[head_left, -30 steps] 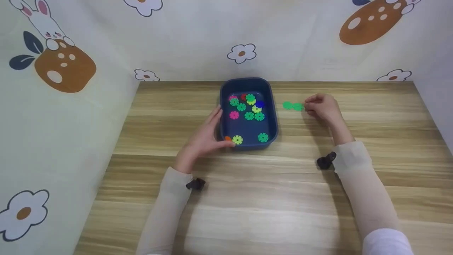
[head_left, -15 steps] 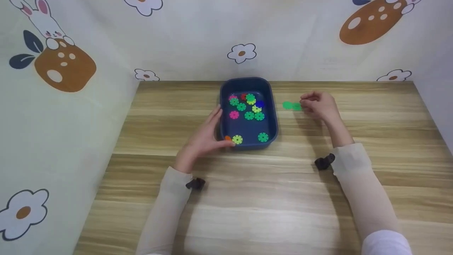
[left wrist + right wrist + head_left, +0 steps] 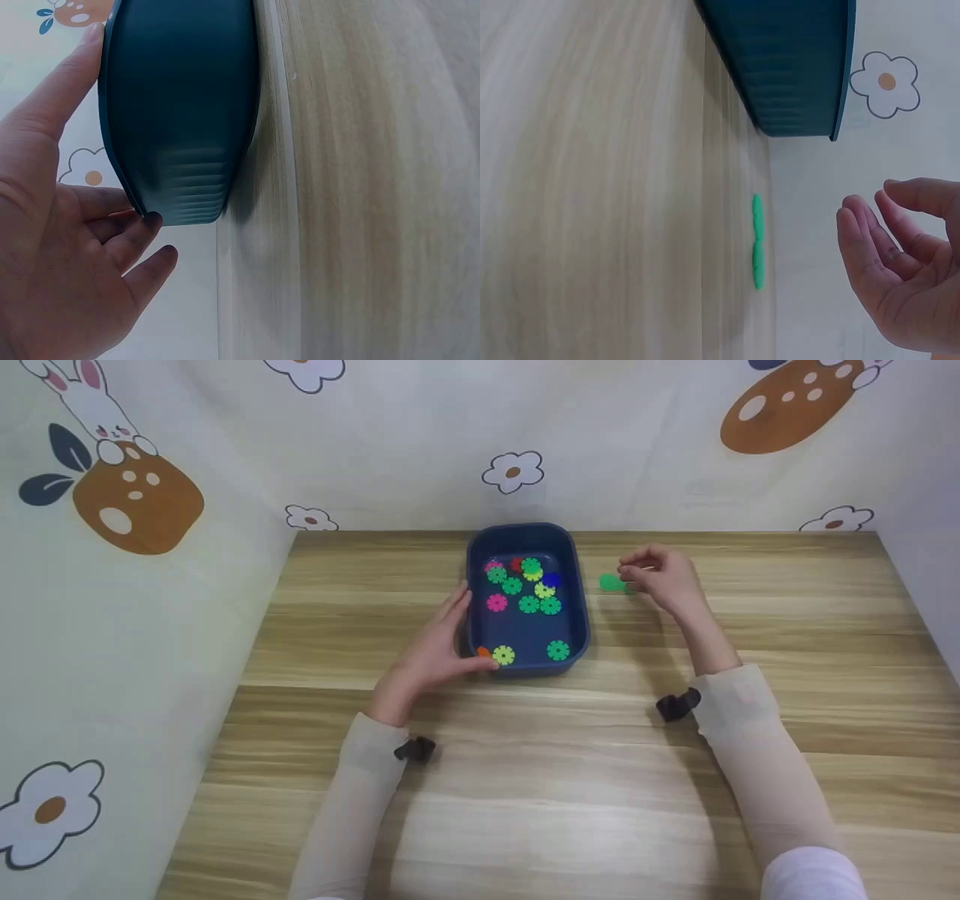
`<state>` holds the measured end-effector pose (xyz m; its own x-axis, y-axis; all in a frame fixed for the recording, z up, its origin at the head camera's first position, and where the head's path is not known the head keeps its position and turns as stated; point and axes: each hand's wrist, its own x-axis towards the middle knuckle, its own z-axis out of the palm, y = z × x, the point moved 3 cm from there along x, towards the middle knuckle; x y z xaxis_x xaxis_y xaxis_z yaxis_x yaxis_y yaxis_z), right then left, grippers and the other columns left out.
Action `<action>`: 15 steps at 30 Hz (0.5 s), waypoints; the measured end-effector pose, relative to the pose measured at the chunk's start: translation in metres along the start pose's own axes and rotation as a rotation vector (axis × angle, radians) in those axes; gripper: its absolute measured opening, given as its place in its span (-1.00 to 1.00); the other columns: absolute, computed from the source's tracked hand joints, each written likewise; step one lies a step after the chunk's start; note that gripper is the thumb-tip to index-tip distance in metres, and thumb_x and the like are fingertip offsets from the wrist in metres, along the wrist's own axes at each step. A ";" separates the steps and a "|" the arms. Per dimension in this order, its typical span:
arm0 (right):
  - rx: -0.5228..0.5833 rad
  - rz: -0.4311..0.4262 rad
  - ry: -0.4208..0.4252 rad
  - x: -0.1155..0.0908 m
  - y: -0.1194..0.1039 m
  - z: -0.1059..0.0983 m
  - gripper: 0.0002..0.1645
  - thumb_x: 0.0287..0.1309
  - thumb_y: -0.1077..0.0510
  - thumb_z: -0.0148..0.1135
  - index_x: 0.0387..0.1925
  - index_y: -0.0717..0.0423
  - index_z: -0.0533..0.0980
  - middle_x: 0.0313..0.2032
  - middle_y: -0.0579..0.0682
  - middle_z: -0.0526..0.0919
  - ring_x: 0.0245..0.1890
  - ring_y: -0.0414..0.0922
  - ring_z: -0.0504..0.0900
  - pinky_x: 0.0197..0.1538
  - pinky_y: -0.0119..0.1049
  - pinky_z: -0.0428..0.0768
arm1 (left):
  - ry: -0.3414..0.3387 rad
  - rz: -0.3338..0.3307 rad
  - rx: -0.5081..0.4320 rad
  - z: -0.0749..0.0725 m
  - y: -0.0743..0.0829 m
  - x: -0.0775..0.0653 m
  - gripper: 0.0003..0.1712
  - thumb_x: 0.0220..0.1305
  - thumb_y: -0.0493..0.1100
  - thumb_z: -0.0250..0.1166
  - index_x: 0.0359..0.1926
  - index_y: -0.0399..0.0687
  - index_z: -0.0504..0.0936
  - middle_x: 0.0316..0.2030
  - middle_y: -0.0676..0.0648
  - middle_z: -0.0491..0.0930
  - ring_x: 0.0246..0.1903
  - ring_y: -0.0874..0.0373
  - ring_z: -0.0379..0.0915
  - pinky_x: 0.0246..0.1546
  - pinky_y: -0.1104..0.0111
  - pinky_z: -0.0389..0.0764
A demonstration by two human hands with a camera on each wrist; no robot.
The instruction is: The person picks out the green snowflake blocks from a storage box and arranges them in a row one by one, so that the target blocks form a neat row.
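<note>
The right hand (image 3: 669, 583), fingers parted and holding nothing, has shifted left, now hiding more of the green discs (image 3: 610, 582) right of the blue tub (image 3: 521, 634); the left hand (image 3: 431, 654) still grips its near-left side.

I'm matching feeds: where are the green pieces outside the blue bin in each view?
Head: green pieces, right of and above centre, partly hidden by the right hand.
Left wrist: not in it.
Right wrist: green pieces, seen edge-on, right of and below centre.
Shared landmark: the blue bin, partly cut off in both wrist views.
</note>
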<state>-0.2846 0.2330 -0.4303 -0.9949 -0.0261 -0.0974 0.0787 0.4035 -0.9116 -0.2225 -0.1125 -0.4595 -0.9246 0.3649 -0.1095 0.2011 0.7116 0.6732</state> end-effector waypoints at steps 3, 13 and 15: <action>0.017 -0.014 -0.004 -0.001 -0.003 0.004 -0.68 0.34 0.22 0.20 0.01 0.40 0.53 -0.31 -0.23 0.67 -0.35 -0.46 0.67 -0.20 -0.54 0.69 | 0.001 0.000 -0.001 0.000 0.000 0.000 0.42 -0.09 0.38 0.51 0.60 0.02 -0.11 0.62 0.08 -0.25 0.59 0.04 -0.21 0.54 0.07 0.11; 0.089 -0.070 -0.025 -0.004 -0.016 0.019 -0.66 0.31 0.26 0.20 0.00 0.47 0.52 -0.34 -0.22 0.65 -0.35 -0.40 0.70 -0.23 -0.56 0.69 | 0.008 0.000 -0.008 0.000 0.000 -0.001 0.40 -0.07 0.34 0.52 0.60 0.02 -0.10 0.62 0.07 -0.24 0.59 0.01 -0.19 0.54 0.06 0.12; 0.098 -0.079 -0.027 -0.004 -0.018 0.022 -0.68 0.30 0.28 0.20 -0.02 0.48 0.52 -0.35 -0.23 0.65 -0.36 -0.39 0.70 -0.24 -0.56 0.69 | 0.009 0.000 -0.005 0.000 0.000 -0.001 0.40 -0.07 0.35 0.52 0.60 0.02 -0.10 0.62 0.07 -0.24 0.59 0.01 -0.19 0.54 0.06 0.12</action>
<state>-0.2802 0.2058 -0.4219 -0.9963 -0.0789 -0.0332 0.0073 0.3082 -0.9513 -0.2219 -0.1128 -0.4595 -0.9274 0.3595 -0.1033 0.1993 0.7085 0.6770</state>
